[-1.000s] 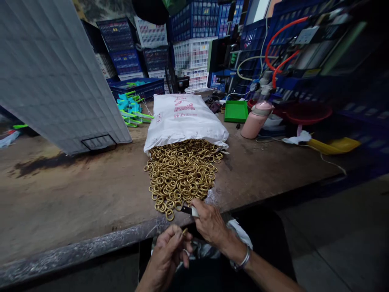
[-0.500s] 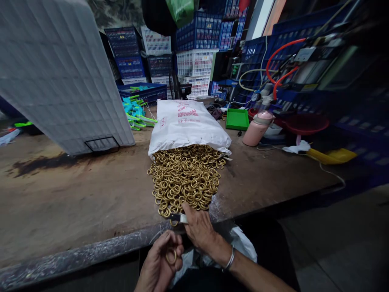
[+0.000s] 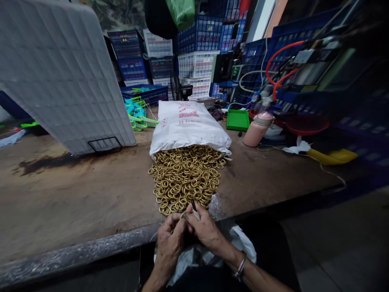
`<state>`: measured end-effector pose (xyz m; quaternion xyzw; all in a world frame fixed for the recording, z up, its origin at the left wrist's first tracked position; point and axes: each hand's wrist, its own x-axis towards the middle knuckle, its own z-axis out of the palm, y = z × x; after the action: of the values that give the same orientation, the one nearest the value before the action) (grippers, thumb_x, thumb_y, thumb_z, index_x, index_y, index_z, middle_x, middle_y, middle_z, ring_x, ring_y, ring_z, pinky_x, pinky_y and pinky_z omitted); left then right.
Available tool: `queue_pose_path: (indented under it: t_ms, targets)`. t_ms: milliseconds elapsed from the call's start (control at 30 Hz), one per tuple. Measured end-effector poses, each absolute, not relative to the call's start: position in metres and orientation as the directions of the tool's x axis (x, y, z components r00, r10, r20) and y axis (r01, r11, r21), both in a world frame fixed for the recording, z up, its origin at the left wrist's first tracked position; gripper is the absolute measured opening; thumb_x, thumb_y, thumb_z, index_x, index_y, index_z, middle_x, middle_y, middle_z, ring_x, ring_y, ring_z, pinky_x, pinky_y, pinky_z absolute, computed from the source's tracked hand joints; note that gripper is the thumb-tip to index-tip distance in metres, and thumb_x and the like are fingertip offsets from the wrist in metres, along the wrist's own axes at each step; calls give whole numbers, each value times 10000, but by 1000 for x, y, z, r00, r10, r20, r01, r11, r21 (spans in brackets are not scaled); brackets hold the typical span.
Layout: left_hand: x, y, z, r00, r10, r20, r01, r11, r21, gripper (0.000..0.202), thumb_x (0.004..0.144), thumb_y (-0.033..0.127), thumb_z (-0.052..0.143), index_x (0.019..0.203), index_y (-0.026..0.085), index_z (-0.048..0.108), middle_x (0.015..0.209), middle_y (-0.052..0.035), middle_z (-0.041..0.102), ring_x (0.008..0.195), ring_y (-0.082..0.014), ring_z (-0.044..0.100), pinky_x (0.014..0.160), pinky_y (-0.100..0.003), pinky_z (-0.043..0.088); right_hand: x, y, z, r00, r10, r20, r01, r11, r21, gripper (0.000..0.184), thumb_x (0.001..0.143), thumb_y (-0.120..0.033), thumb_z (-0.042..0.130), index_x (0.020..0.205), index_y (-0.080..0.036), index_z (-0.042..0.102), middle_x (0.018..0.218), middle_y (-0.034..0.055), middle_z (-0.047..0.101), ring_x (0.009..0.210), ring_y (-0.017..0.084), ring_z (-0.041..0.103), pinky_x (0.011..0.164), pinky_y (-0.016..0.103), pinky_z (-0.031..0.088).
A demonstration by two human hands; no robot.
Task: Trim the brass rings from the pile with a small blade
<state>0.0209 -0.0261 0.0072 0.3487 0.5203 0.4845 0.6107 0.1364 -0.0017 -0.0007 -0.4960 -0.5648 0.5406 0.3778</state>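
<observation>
My left hand [image 3: 170,241] is closed, thumb and fingers pinching a brass-coloured ring [image 3: 182,215] at the table's front edge. Right beside it, my right hand [image 3: 206,231] is closed around a small knife-like tool [image 3: 195,211] with a dark end and a pale part, pointing up. Its fingertips meet the left fingers at the ring, so part of the ring is hidden. Just beyond both hands lies a heap of brass-coloured rings [image 3: 185,178], spilling from the mouth of a white sack [image 3: 191,125] with red print.
The wooden table [image 3: 91,194] has a worn front edge. A pale ribbed panel [image 3: 69,81] stands at left. A green tray [image 3: 238,119], a pink bottle [image 3: 258,129] and a yellow scoop-like piece [image 3: 332,156] sit to the right. Stacked crates [image 3: 199,65] fill the back. A white bag [image 3: 243,241] lies below the edge.
My right hand has drawn back from the heap's near edge, and its tool now points upward. My left hand has risen to meet it, bringing a ring between the fingertips.
</observation>
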Motion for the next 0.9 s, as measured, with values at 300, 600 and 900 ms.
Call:
queue_pose_path:
  t_ms: [300,600,900]
  targets:
    - [7,-23,-5,53,990,131,329,-141,934,139,757,258,520,700,166,607,628,-2,585,603,-135,515,604,-235,398,145,0,14,-250,968,-17,339,71,-938,200,787,-355,464,713,-171,490,636,-46,459,612,87,413,577,200,327]
    - [16,-24,14,223,935,-277,-157,315,936,301,769,421,510,630,154,507,490,65,369,407,-49,267,406,-173,220,145,1,2,-229,972,-58,289,11,-957,265,817,-371,409,651,-168,451,589,-54,417,570,80,386,539,194,315]
    - [16,-26,2,265,907,-326,-318,402,859,292,784,414,502,663,149,485,521,62,384,379,-27,203,378,-179,132,149,2,2,-226,972,-64,302,7,-953,265,840,-304,348,650,-167,472,567,-36,469,564,92,443,567,203,339]
